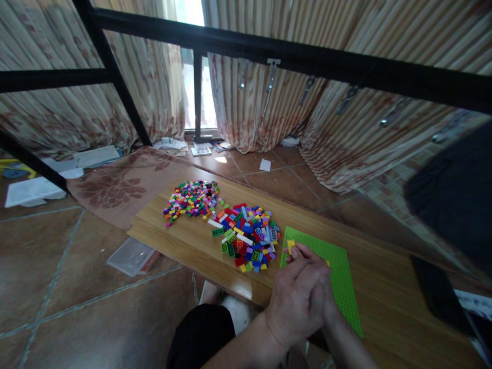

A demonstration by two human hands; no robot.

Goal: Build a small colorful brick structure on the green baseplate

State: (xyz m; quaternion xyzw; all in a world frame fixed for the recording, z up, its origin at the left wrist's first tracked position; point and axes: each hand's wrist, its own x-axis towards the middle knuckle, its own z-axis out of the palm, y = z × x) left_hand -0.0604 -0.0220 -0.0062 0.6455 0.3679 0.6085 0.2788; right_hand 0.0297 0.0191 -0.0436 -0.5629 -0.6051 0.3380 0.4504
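Two heaps of loose bricks lie on the wooden table (184, 241). The heap of tiny studs (191, 200) sits left of centre, and the heap of larger bricks (248, 236) spreads just right of it. A clear plastic box (130, 256) rests on the floor tiles at lower left, below the table edge.

Right of the larger heap, a yellow brick (291, 245) sits at the left corner of the green baseplate (340, 269). The left hand (295, 302) has its fingertips on or right beside this brick. It lies folded over the right hand (326, 302), which is mostly hidden beneath it. Whether either hand is pinching a piece or only pressing down cannot be told. A dark object (434, 292) lies at the far right of the table.

The risks look modest:
- **Bricks knocked off:** the larger heap runs close to the near edge and to the left wrist, so a sideways sweep could send bricks to the floor.
- **Plate sliding:** the baseplate lies loose on glossy wood, so an off-centre push might skid it.
- **Brick seating crooked:** the fingers cover the studs, so a brick could go on askew.
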